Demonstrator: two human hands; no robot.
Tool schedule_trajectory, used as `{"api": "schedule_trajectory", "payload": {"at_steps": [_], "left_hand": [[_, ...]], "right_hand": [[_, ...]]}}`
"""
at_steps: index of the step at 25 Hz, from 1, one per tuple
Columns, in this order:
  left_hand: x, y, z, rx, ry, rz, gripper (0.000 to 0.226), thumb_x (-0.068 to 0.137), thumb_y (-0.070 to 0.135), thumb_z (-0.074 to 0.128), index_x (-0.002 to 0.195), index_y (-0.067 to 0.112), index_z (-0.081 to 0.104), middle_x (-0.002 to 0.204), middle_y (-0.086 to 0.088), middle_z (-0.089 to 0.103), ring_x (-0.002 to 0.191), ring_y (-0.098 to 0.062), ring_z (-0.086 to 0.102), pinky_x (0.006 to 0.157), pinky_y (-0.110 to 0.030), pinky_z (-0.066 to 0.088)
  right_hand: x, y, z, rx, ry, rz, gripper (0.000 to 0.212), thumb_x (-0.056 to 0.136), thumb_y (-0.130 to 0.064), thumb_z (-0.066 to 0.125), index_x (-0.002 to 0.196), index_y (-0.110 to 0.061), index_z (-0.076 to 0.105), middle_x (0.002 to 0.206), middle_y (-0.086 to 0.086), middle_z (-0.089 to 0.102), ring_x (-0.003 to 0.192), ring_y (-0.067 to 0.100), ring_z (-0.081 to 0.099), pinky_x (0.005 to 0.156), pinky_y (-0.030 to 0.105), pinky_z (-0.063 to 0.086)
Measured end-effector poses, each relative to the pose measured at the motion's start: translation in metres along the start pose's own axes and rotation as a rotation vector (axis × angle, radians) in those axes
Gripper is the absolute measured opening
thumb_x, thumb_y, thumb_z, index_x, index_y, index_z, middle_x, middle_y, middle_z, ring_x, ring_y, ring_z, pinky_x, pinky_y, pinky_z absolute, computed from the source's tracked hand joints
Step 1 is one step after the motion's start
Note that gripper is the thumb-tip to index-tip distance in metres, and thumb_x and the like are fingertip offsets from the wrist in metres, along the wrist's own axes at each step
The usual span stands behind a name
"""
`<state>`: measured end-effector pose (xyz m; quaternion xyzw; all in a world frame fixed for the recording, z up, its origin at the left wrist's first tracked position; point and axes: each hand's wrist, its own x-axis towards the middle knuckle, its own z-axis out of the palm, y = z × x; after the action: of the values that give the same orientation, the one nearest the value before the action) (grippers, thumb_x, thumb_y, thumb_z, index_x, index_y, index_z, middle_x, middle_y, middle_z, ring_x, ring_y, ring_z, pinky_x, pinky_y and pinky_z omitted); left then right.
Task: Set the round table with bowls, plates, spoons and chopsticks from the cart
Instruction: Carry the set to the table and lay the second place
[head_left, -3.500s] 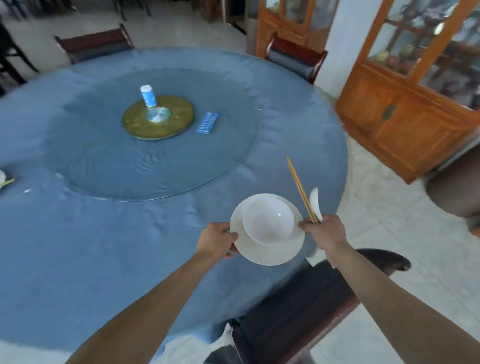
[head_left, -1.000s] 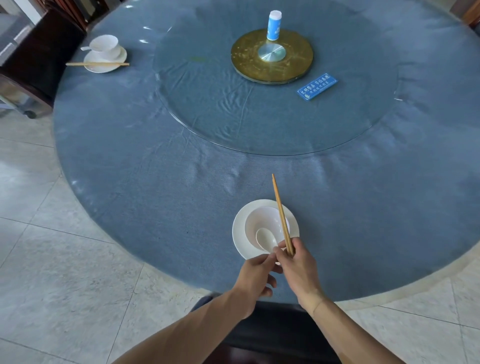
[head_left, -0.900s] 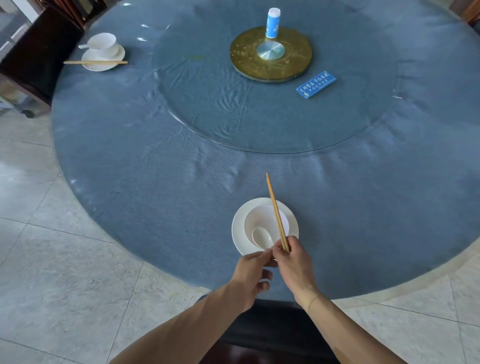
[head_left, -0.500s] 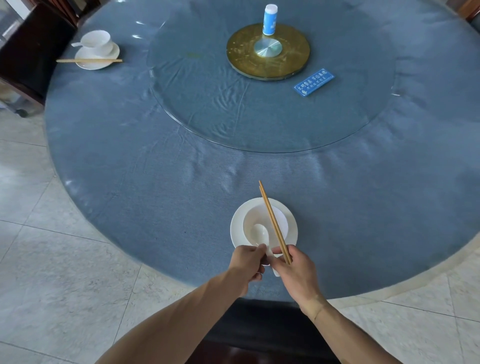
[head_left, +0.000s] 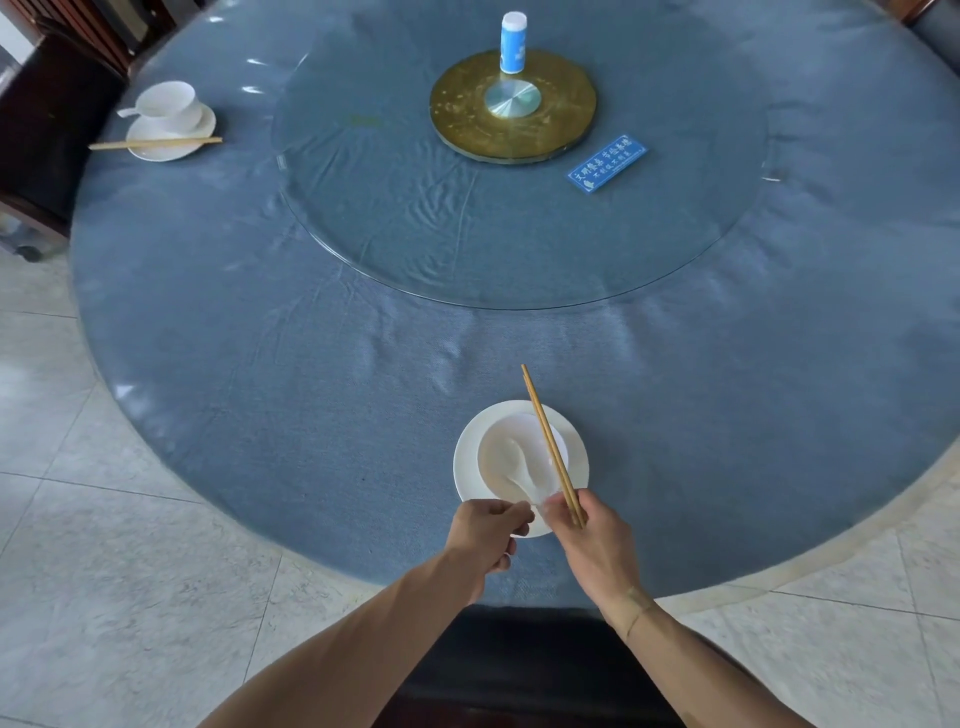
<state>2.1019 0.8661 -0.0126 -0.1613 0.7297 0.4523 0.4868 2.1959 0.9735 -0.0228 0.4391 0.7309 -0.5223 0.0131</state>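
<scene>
With our left hand (head_left: 485, 525) pinching the spoon (head_left: 519, 470) handle in the bowl (head_left: 506, 441) near the worktop (head_left: 311, 364) edge and our right hand (head_left: 592, 525) gripping the chopsticks (head_left: 548, 441), laying them beside the plate (head_left: 576, 457) likely follows.

I am in a dining room, like in a restaurant. In front of me is a big round table (head_left: 260, 338) with a blue cloth on it. A round glass turning tray (head_left: 389, 218) sits in the middle on a gold base (head_left: 566, 124). A small blue card (head_left: 607, 163) with writing lies on the glass. Another place setting (head_left: 166, 124) waits at the far left. The floor (head_left: 104, 545) has pale shiny tiles.
</scene>
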Motion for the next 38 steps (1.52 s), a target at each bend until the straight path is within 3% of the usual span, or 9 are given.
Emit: {"api": "schedule_trajectory", "payload": {"at_steps": [2,6,9,12,15,18,29,33,38], "left_hand": [[-0.001,-0.001,-0.004,0.081,0.007,0.043,0.019,0.088,0.022,0.066,0.082,0.006,0.072,0.069,-0.001,0.062,0.045,-0.011,0.044,0.042,-0.021,0.036],[-0.008,-0.011,-0.010,0.514,0.041,0.296,0.028,0.087,0.032,0.059,0.077,0.006,0.062,0.067,0.001,0.055,0.055,-0.013,0.042,0.048,-0.020,0.035],[-0.017,-0.018,0.004,0.700,-0.158,0.383,0.034,0.090,0.041,0.056,0.084,0.009,0.067,0.076,-0.001,0.063,0.063,-0.011,0.049,0.061,-0.023,0.042],[-0.018,-0.023,0.030,0.797,-0.348,0.292,0.032,0.094,0.037,0.054,0.102,0.011,0.071,0.101,-0.007,0.071,0.073,-0.015,0.058,0.074,-0.032,0.051],[-0.017,-0.032,0.049,0.723,-0.441,0.216,0.031,0.097,0.037,0.053,0.101,0.012,0.071,0.100,-0.014,0.071,0.076,-0.017,0.059,0.061,-0.029,0.050],[-0.015,-0.039,0.054,0.583,-0.421,0.173,0.029,0.096,0.036,0.054,0.092,0.013,0.072,0.083,-0.005,0.067,0.068,-0.013,0.056,0.050,-0.022,0.043],[0.004,-0.045,0.042,0.398,-0.311,0.104,0.021,0.098,0.031,0.058,0.084,0.028,0.073,0.078,-0.004,0.062,0.068,-0.014,0.051,0.049,-0.019,0.040],[0.010,-0.039,0.037,0.387,-0.291,0.119,0.024,0.097,0.028,0.060,0.095,0.010,0.075,0.074,0.000,0.065,0.058,-0.006,0.053,0.049,-0.019,0.044],[0.013,-0.039,0.034,0.410,-0.268,0.137,0.024,0.096,0.030,0.062,0.095,0.010,0.075,0.079,-0.003,0.071,0.060,-0.008,0.060,0.052,-0.019,0.050]], "right_hand": [[-0.003,0.006,-0.011,0.045,0.100,0.011,0.036,0.093,-0.044,0.056,0.065,-0.021,0.053,0.059,-0.010,0.053,0.057,0.009,0.048,0.056,0.025,0.038],[-0.008,0.021,-0.037,0.287,0.142,0.112,0.030,0.102,-0.034,0.045,0.089,-0.025,0.070,0.079,-0.005,0.062,0.066,0.009,0.053,0.064,0.029,0.041],[-0.007,0.025,-0.048,0.450,0.009,0.229,0.031,0.104,-0.029,0.043,0.097,-0.015,0.070,0.077,0.004,0.056,0.059,0.014,0.048,0.052,0.029,0.041],[-0.004,0.029,-0.045,0.564,-0.088,0.338,0.028,0.103,-0.024,0.046,0.101,-0.006,0.068,0.074,0.004,0.056,0.064,0.015,0.052,0.058,0.029,0.047],[0.001,0.032,-0.033,0.645,-0.110,0.398,0.026,0.102,-0.021,0.049,0.100,-0.003,0.068,0.071,0.003,0.056,0.064,0.014,0.053,0.061,0.030,0.050],[0.010,0.030,-0.017,0.671,-0.102,0.436,0.024,0.100,-0.021,0.055,0.095,-0.004,0.071,0.068,0.002,0.058,0.061,0.013,0.054,0.059,0.029,0.051],[0.014,0.045,-0.014,0.207,-0.216,0.327,0.035,0.093,-0.047,0.059,0.083,-0.018,0.076,0.079,-0.003,0.076,0.079,0.013,0.071,0.071,0.027,0.057],[0.015,0.050,-0.019,0.119,-0.223,0.246,0.012,0.091,-0.033,0.066,0.086,-0.026,0.073,0.077,-0.010,0.075,0.075,0.010,0.072,0.068,0.029,0.061],[0.015,0.049,-0.020,0.076,-0.230,0.232,0.007,0.089,-0.026,0.069,0.084,-0.027,0.073,0.075,-0.012,0.075,0.071,0.005,0.072,0.056,0.021,0.053]]}}
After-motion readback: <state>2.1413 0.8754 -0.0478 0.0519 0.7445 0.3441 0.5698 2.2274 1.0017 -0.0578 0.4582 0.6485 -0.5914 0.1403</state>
